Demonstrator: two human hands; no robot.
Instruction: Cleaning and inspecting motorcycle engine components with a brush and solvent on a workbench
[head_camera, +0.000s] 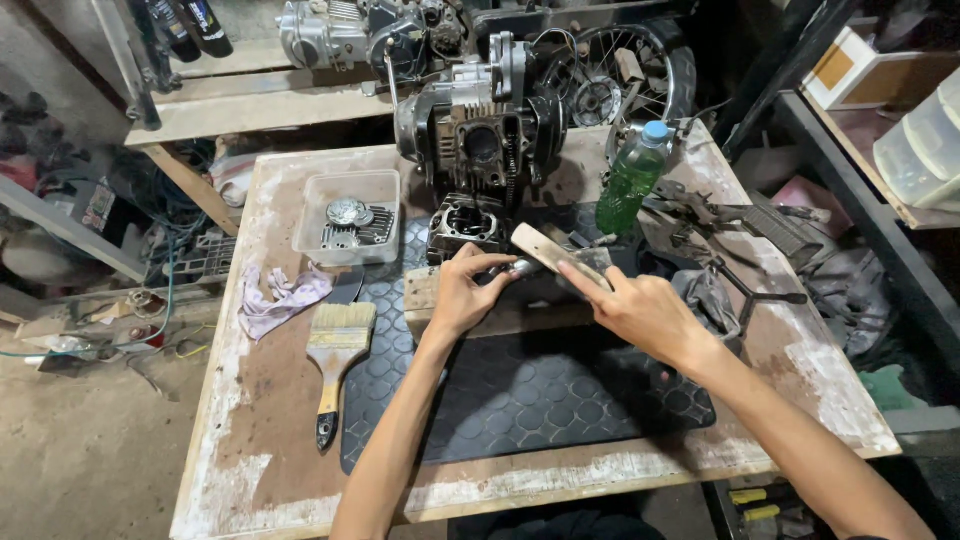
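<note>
Lying nearest on the worn tabletop (250, 420), a black honeycomb rubber mat (530, 395) is seen, beyond which a small silver metal part (522, 268) is pinched by the left hand (462, 295) while a pale wooden stick (556, 254) is gripped by the right hand (640, 310), before a dark finned engine (480, 130).

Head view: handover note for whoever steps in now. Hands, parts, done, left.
Left hand: fingers pinch a small metal part on the wood block.
Right hand: holds a flat wooden stick against that part.
Nearby: engine cylinder behind the block, paintbrush on the left, green bottle, tray of parts.
Done: part set on the block.
Left: cannot tell; engine is still apart.
</note>
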